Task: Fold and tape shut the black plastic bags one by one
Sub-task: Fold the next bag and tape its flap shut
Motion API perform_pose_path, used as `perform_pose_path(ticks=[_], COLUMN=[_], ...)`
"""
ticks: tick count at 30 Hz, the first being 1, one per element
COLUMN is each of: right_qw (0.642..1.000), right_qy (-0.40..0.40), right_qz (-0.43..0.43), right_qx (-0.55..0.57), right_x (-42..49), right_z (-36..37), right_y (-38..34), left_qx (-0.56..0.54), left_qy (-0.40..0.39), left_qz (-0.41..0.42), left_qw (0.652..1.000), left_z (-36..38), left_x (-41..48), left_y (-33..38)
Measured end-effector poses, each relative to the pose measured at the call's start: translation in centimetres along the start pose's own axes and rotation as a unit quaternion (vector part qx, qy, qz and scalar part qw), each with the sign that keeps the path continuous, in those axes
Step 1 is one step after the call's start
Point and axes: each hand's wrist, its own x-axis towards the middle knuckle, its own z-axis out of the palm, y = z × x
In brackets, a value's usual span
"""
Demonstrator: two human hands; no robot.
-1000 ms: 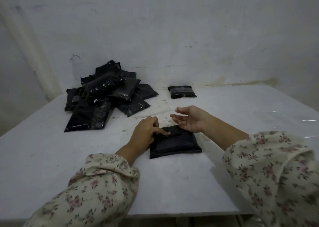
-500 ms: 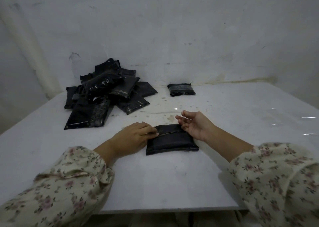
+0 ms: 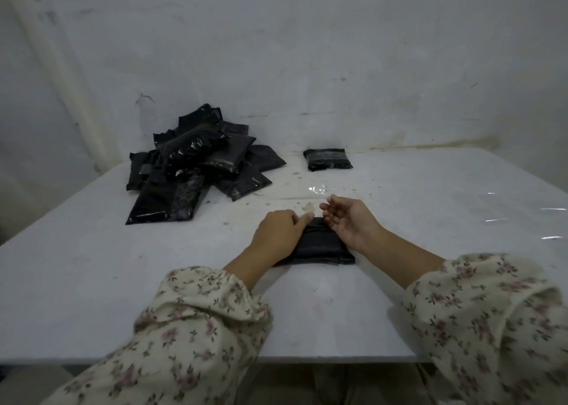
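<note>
Head view: left hand (image 3: 281, 234), fingers curled, holds the folded black plastic bag (image 3: 325, 249) on the white tabletop (image 3: 123, 281); right hand (image 3: 347, 223) released, palm up, just beside it.

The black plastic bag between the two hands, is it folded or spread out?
Folded: the black plastic bag lies as a short thick packet, its flap doubled over under the left hand. Tape on it: cannot tell.
</note>
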Motion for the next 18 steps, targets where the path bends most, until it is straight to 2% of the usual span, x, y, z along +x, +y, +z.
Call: perform_pose_path(ticks=[5,11,15,18], right_qw=[1.0,1.0,0.998,0.997], right_qy=[0.003,0.006,0.019,0.027], right_qz=[-0.01,-0.002,0.02,0.025], right_qx=[0.015,0.016,0.056,0.064], right_x=[-0.1,-0.4,-0.3,-0.1], right_z=[0.0,-0.2,-0.4,-0.3], right_y=[0.1,-0.1,-0.1,0.0], left_qx=[-0.11,-0.298,-0.174,-0.103], left_qy=[-0.047,-0.079,-0.033,-0.004], left_qz=[-0.115,-0.144,-0.071,0.009], left_qw=[0.986,0.94,0.982,0.995], left_z=[-0.4,-0.7,-0.1,-0.1], left_x=[1.2,0.7,0.6,0.7], left_y=[-0.1,0.2,-1.9,-2.7])
